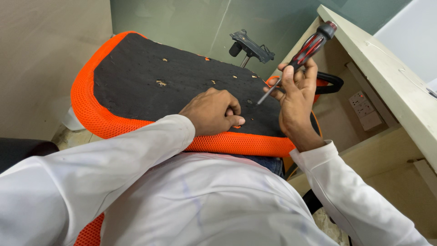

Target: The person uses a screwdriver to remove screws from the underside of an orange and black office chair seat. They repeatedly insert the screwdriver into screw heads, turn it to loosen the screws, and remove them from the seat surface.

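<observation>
Bracing the upturned seat (182, 77) with my curled left hand (213, 111), perhaps pinching a screw, I grip the screwdriver (300, 57) in my right hand (296, 98), tip angled toward a near-right hole.

Soft, even indoor light fills the view, bright on the white sleeves (114, 168), which come close to washing out. Shadows fall faint under the left hand (213, 111). Focus stays sharp centrally; the wide lens bows the desk edge (387, 77) at right. No motion blur shows.
</observation>
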